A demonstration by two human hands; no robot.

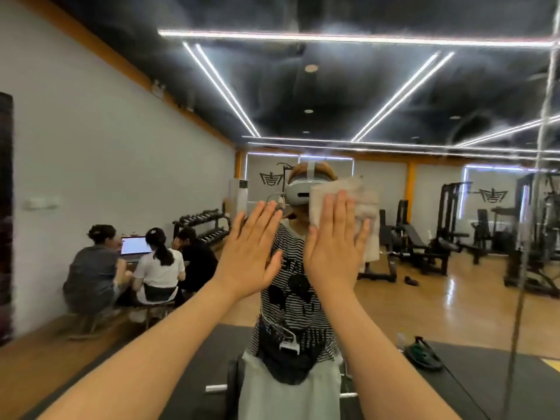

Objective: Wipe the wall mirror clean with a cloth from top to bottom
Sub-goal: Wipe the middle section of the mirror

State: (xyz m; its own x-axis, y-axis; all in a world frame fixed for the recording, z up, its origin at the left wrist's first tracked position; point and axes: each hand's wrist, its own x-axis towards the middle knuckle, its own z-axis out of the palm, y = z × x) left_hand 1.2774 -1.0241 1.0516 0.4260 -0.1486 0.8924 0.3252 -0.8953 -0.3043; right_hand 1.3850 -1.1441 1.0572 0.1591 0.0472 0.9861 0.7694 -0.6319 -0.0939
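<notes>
The wall mirror [348,95] fills nearly the whole view and reflects a gym room and a person in a striped shirt. My right hand [333,241] lies flat with straight fingers, pressing a pale crumpled cloth [360,195] against the glass at about head height. The cloth sticks out above and to the right of the fingers. My left hand [251,256] is held up beside it with straight fingers, palm toward the mirror, and holds nothing. Both forearms reach up from the bottom of the view.
A vertical seam [542,147] between mirror panels runs down the right side, with streaks near it. The reflection shows three seated people with a laptop [135,245] at left, a dumbbell rack [201,224], weight machines [454,219] at right, and a dark floor mat [194,365].
</notes>
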